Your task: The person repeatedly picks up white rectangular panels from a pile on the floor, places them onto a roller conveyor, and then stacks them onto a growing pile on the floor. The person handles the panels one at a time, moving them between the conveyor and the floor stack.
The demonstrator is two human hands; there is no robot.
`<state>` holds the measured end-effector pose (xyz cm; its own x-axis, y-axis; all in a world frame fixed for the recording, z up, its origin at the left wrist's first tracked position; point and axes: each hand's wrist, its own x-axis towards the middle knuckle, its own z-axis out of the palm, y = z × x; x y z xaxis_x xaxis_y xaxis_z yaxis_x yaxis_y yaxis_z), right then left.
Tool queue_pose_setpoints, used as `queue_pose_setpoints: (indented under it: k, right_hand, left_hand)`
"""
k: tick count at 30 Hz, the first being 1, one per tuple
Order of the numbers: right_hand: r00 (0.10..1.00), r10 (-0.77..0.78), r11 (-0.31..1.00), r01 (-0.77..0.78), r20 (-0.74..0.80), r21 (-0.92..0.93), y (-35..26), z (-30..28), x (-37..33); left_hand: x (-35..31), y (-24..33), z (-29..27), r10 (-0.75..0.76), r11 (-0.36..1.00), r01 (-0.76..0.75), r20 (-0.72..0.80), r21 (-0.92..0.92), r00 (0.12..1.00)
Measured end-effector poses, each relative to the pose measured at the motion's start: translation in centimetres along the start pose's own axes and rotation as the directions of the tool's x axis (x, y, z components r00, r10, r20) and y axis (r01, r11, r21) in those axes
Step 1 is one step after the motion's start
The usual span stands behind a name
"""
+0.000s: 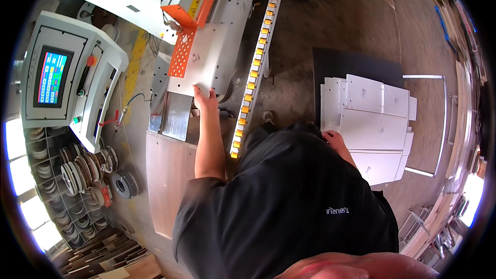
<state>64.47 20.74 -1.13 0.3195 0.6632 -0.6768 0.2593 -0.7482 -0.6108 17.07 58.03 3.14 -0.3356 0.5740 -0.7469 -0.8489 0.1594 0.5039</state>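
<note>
My left hand (206, 100) reaches forward to the near end of a white panel (202, 57) lying on the bed of an edge-banding machine (235, 31). Its fingers and thumb grip that end, one on each side of the edge. The panel's far part runs beneath the machine's orange-and-grey housing (181, 14). My right hand (336, 139) hangs low at my right side, beside a stack of white panels (373, 130). Most of its fingers are turned away, so their grip is hidden.
A strip of yellow rollers (253, 74) runs alongside the machine, just ahead of me. At left stands a control console (54, 72) with a lit screen. Rolls of edge banding (82, 170) hang on a rack behind it. A metal frame (443, 124) lies beyond the stack.
</note>
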Motion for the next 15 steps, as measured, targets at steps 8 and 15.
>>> queue_pose_setpoints:
  k: [8, 15]
  right_hand:
    - [0.993, 0.114, 0.992, -0.113, -0.02, 0.057, 3.9, -1.8, -1.0]
    - [0.977, 0.215, 0.964, -0.212, -0.003, 0.162, 8.9, -4.5, 3.7]
  left_hand:
    - [4.4, -2.7, 5.6, 0.034, 0.994, -0.057, 0.232, 0.091, 0.972]
    - [-1.6, -10.4, 8.8, -0.219, 0.685, -0.036, 0.253, 0.728, 0.942]
